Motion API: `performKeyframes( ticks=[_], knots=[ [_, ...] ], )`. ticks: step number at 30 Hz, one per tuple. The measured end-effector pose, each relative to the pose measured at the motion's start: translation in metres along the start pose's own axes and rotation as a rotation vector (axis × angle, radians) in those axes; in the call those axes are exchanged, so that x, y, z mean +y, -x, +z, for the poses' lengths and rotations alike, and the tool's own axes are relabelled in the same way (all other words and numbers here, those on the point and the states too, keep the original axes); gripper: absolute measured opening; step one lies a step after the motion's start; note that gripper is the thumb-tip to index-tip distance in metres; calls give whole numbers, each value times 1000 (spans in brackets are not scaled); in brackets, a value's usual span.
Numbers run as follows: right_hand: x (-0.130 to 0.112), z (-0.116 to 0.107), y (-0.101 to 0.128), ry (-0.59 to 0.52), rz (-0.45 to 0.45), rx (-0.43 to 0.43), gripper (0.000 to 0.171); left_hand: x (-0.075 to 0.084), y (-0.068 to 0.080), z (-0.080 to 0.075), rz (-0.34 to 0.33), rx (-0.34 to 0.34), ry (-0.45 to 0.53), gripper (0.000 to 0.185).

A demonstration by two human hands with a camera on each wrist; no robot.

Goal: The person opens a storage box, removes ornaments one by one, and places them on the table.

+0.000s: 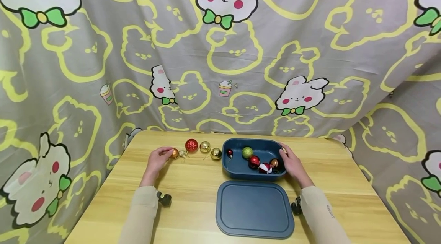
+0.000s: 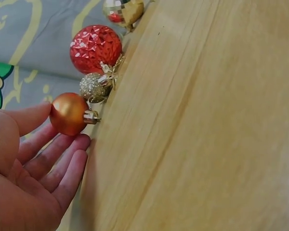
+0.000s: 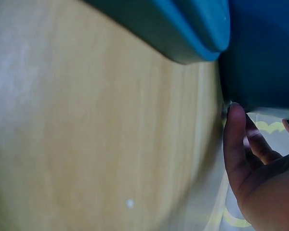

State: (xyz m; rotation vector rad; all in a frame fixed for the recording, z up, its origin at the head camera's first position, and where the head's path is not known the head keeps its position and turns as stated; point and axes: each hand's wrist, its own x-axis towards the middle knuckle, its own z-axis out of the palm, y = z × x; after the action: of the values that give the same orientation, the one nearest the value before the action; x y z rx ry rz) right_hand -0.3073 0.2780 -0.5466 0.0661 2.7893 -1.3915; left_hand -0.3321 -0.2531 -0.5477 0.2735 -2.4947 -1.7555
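My left hand point(image 1: 159, 160) pinches an orange bauble point(image 2: 68, 114) between thumb and fingers at the left end of a row of Christmas baubles. Beside it lie a small gold glitter bauble point(image 2: 94, 87) and a larger red bauble point(image 2: 96, 49). Further right are two shiny gold baubles, one a mirrored ball point(image 1: 204, 146), the other smooth point(image 1: 216, 153). My right hand point(image 1: 292, 161) grips the right end of a dark blue box point(image 1: 237, 173). Inside the box are a green glitter bauble point(image 1: 247, 152), a red one point(image 1: 254, 161), a red-and-white one point(image 1: 265, 168) and several others.
The box's blue lid point(image 1: 255, 209) lies flat on the wooden table point(image 1: 189, 205), just in front of the box. A patterned grey curtain point(image 1: 237, 83) hangs behind the table and along both sides.
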Motion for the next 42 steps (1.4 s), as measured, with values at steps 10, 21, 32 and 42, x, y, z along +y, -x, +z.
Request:
performKeyframes(
  ticks=[10,21,32,42],
  knots=[
    [2,1,-3,-18,-2,-1,57,-2,-1,-3,18,-6,12,36],
    [1,2,-1,-25,-9,-2,56,-3,3,-2,30,-14,-31,34],
    [0,0,-1,-27,4,-4,56,-2,4,-2,32,-17,-79,35],
    [1,0,-1,-24,1,0,56,8,8,-5,72,-43,-126,44]
  ],
)
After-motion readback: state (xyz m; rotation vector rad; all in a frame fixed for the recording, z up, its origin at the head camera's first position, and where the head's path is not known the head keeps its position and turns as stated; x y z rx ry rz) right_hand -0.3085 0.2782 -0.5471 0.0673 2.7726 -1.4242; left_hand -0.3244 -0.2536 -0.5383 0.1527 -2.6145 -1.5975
